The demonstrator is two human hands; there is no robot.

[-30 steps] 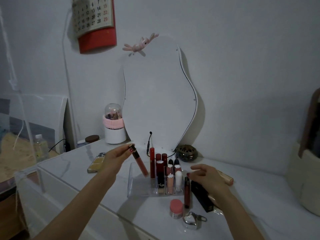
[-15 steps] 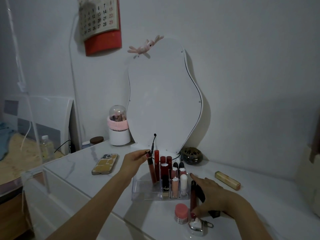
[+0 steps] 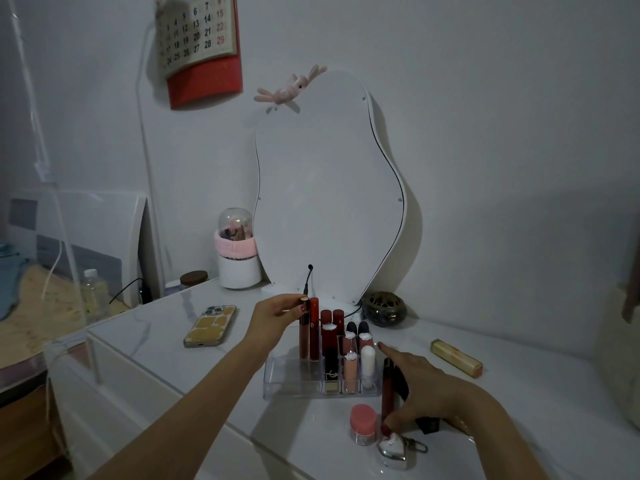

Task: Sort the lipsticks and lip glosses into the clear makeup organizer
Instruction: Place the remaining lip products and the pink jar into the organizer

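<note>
The clear makeup organizer stands on the white dresser top and holds several upright lipsticks and glosses. My left hand pinches the cap of a brown lip gloss, which stands upright in the organizer's back row beside a red gloss. My right hand lies to the right of the organizer, its thumb and fingers closing on a dark red gloss tube lying on the dresser, with a black tube under the palm. A gold lipstick lies farther right.
A pink-lidded jar and a silver heart charm sit near the front edge. A phone lies at the left. A wavy mirror, a brush holder and a dark round holder stand behind.
My left hand has lowered the brown gloss from a tilt into the organizer, upright beside the red one. My right hand has moved down onto the dark red tube.
</note>
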